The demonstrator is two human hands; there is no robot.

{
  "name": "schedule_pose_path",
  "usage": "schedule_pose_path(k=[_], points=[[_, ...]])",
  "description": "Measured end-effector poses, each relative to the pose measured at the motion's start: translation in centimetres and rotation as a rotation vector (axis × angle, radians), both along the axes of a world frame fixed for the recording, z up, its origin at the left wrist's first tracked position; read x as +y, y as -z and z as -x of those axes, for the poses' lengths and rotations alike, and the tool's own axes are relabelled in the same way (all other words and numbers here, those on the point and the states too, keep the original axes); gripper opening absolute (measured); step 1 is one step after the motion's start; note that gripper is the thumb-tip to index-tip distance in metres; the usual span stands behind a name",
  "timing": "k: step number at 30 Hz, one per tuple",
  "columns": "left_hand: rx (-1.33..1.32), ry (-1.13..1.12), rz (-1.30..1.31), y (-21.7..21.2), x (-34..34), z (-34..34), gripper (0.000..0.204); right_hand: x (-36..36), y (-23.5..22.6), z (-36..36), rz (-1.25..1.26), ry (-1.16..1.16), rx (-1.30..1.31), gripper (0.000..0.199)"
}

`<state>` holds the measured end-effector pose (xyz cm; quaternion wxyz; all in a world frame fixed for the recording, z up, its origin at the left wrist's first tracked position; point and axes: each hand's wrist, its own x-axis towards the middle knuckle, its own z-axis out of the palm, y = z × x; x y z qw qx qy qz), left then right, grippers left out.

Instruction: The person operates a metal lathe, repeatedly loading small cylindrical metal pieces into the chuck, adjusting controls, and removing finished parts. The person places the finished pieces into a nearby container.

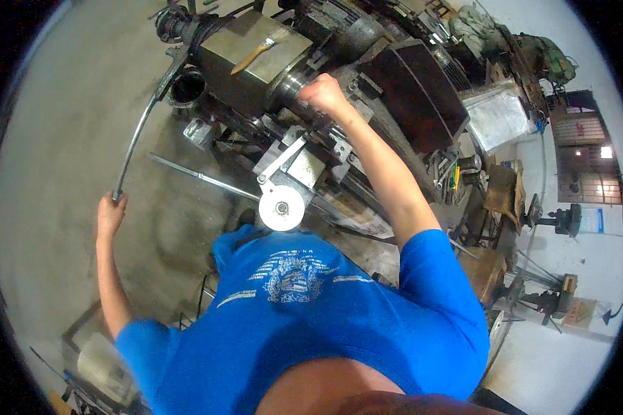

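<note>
My left hand [112,214] is closed around the lower end of a long metal lever [140,131]. This lever slants up to a dark joint on the lathe's [239,79] far left side. My right hand [323,93] is curled against the shiny round spindle end [292,84] of the lathe; its fingertips are hidden, so what they grip cannot be made out. A paintbrush [253,55] with a wooden handle lies on the flat machine top, left of my right hand. Nearer my body are a pale round handwheel [282,207] and a metal bar [204,178] pointing left.
Right of my right arm stands a dark, rust-brown metal panel [419,93]. Beyond it are a silvery sheet-metal tray [498,117] and a cluster of hand tools [446,171]. A bench grinder-like machine [561,221] stands by the right wall. Concrete floor [83,104] stretches along the left.
</note>
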<state>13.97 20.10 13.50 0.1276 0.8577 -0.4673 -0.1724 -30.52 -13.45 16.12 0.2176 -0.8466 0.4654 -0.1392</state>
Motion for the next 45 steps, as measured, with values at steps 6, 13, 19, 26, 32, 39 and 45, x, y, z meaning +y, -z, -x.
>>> schedule_pose_path(k=[6, 13, 19, 26, 32, 39, 45], points=[[-0.345, 0.007, 0.03, 3.1, -1.1, -4.0, 0.027, 2.4, -2.8, -0.8, -0.403, 0.392, -0.652, 0.018], [-0.549, 0.079, -0.147, 2.5, -5.3, -13.5, 0.03, 3.7, -4.1, -1.1, -0.393, 0.366, -0.821, 0.015], [-0.534, 0.093, 0.004, 5.5, -4.0, -13.5, 0.027, 5.0, -5.0, -1.4, -0.5, 0.315, -0.865, 0.009], [-0.554, 0.176, 0.02, 3.7, -4.8, -15.1, 0.029, 4.7, -4.4, -2.1, -0.475, 0.276, -0.836, 0.016], [-0.544, 0.189, 0.09, 3.7, -4.9, -13.4, 0.026, 5.4, -5.1, -2.2, -0.474, 0.256, -0.85, 0.012], [-0.653, 0.321, -0.026, 4.4, -6.4, -20.8, 0.032, 4.9, -4.5, -2.6, -0.492, 0.353, -0.815, 0.012], [-0.721, 0.425, 0.182, 5.0, -9.3, -23.9, 0.022, 6.1, -5.3, -1.8, -0.488, 0.54, -0.716, 0.009]])
